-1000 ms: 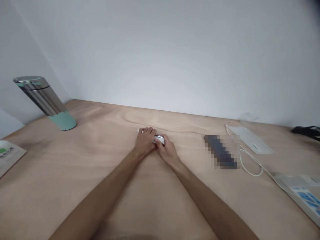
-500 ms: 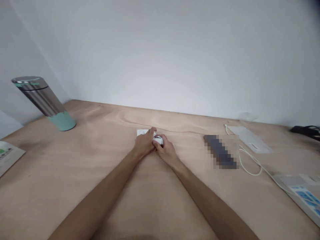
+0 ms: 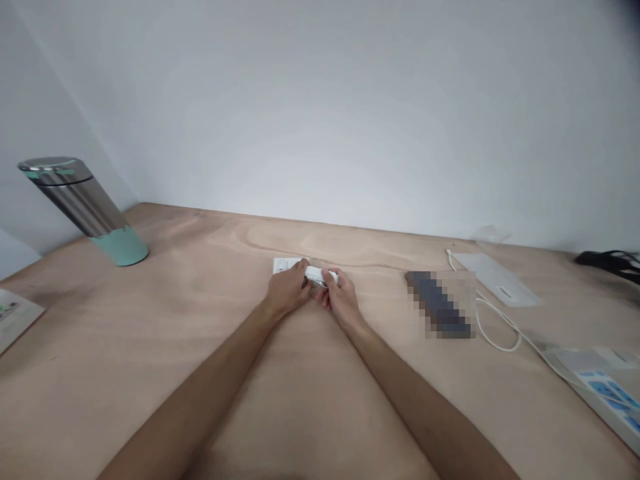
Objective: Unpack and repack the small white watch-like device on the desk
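Observation:
My left hand [image 3: 290,288] and my right hand [image 3: 341,297] meet near the middle of the wooden table. Between them is a small white object [image 3: 315,275] with a rounded edge and a shiny strip along its lower side; its exact kind does not show. The right thumb presses on its near right side, with the other fingers curled behind. My left fingers close on its left end. Partly hidden beyond the left hand lies a white printed paper [image 3: 286,263].
On the left stand a steel-and-mint tumbler [image 3: 95,210] and a printed booklet [image 3: 17,320]. To the right are a pixelated dark phone-like item [image 3: 440,303], a white cable [image 3: 500,347], a translucent sleeve [image 3: 495,280], a blue-printed package [image 3: 607,393] and a black strap [image 3: 610,261].
The white object has turned to lie lengthwise between the hands, and more of it shows. My right hand has shifted slightly right; the left fingers have come down onto the object.

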Tool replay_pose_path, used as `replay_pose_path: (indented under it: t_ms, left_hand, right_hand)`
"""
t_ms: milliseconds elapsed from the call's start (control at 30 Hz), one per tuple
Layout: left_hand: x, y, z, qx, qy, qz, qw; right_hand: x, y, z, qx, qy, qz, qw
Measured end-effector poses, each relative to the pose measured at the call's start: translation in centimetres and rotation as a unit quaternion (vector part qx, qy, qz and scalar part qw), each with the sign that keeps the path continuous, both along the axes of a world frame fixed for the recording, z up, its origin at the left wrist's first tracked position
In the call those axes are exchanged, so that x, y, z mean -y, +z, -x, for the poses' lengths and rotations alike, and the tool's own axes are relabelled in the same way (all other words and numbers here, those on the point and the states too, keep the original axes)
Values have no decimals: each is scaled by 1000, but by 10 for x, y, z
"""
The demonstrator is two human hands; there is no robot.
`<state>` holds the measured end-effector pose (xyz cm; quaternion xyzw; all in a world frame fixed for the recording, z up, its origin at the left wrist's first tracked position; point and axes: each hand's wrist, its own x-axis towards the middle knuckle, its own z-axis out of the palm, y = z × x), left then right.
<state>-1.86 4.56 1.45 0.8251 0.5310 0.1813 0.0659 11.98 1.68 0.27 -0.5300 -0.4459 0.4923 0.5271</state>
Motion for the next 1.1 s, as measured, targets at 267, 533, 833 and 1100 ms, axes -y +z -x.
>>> replay_pose_path:
  t_ms: [267, 533, 833, 1100]
  left_hand:
    - [0, 1, -1, -29, -6, 17, 999]
    - [1, 0, 2, -35, -34, -11, 999]
    - [1, -2, 3, -36, -40, -23, 998]
    - [-3, -3, 4, -31, -25, -3, 999]
  right_hand:
    - [2, 0, 1, 14, 8, -7, 1000]
    - [3, 1, 1, -13, -1, -1, 1000]
    - [4, 4, 0, -23, 4, -12, 1000]
    - [5, 2, 0, -5, 27, -30, 999]
